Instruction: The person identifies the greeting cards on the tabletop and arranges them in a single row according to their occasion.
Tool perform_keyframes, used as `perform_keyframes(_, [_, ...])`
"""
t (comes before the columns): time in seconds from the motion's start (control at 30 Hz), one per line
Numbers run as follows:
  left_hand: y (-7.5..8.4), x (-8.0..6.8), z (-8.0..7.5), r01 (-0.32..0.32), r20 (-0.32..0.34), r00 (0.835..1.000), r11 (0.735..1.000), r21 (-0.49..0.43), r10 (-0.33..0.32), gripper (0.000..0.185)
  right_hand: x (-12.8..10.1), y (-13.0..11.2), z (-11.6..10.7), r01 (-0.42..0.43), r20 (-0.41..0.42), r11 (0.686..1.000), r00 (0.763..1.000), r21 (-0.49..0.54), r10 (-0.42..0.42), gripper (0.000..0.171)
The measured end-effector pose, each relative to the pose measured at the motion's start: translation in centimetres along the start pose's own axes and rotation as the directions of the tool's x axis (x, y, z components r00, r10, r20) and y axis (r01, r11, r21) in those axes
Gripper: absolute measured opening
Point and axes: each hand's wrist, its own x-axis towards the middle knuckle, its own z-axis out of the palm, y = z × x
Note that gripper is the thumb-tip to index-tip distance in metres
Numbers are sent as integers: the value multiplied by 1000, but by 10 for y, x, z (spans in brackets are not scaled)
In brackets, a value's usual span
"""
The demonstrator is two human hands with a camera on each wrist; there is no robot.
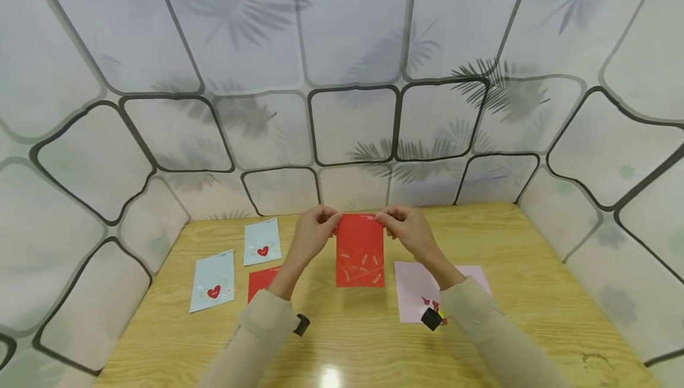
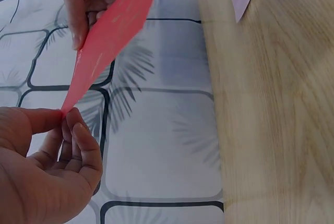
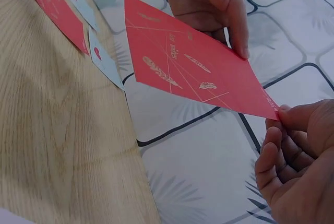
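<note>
Both hands hold up a red card (image 1: 360, 251) with gold feather prints, above the wooden table. My left hand (image 1: 314, 230) pinches its upper left corner between thumb and fingertips. At the opposite upper corner my right hand (image 1: 410, 230) pinches it the same way. In the right wrist view the card (image 3: 182, 67) shows its feathers, thin gold lines and small lettering, and the right hand (image 3: 297, 151) grips one corner. The left wrist view catches the card (image 2: 112, 38) at a slant, with the left hand (image 2: 52, 166) at its near corner.
Two light blue cards with red hearts lie on the left, one nearer (image 1: 212, 281) and one farther (image 1: 262, 242). Another red card (image 1: 260, 281) is partly hidden by the left forearm. A pink card (image 1: 411, 287) lies under the right forearm. Patterned cloth (image 1: 352, 126) rises behind the table (image 1: 352, 340).
</note>
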Motion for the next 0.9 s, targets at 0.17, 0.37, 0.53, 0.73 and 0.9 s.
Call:
perform_keyframes(0.17, [-1,-3,8,28,24,999,1000,-8,-28,12,-6,3,-8,-32,7,999,999,-21,32,21])
perform_keyframes(0.37, [-4,-6,16,35,43,998,999,7,-35,12,-10,8,-15,-52,25,998,998,-29,53,21])
perform_keyframes(0.53, [-6,-8,22,59,60,996,998,-5,-59,12,-13,14,-20,-68,37,997,997,-45,70,21])
perform_keyframes(0.73, [-11,-12,28,82,74,994,996,-20,-80,13,-16,20,-25,-96,58,993,993,-69,100,23])
perform_keyframes(0.9, [-17,-14,33,87,96,992,996,-6,-86,12,-19,26,-27,-124,67,989,989,-81,130,22])
